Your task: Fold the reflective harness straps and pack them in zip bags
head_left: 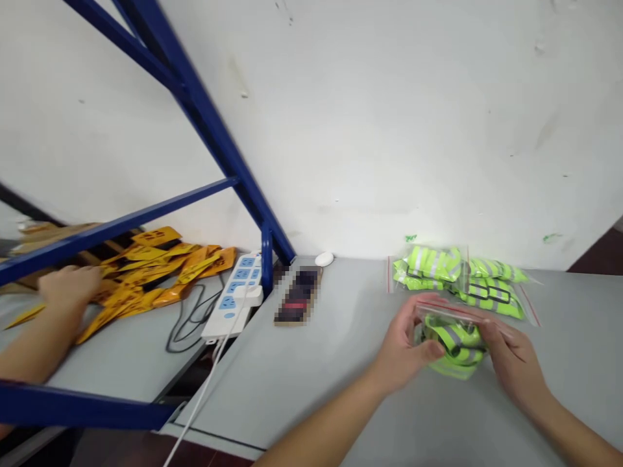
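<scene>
Between my two hands is a clear zip bag (455, 347) with a folded neon-green reflective strap inside. My left hand (409, 344) grips the bag's left side, thumb across the front. On the right edge, by the red-lined seal, my right hand (511, 357) pinches the plastic. Just beyond, against the wall, lie more such bags: one bagged green strap (431, 266) at the left and another bagged strap (491, 295) with a dark buckle at the right.
A phone (298, 295), blurred out, and a round white object (324, 259) lie left on the grey table (341, 363). A power strip (233, 298) with a white cable sits by the blue frame (219, 143). Past it, another person's hand (71, 288) touches orange-yellow packets (156, 272).
</scene>
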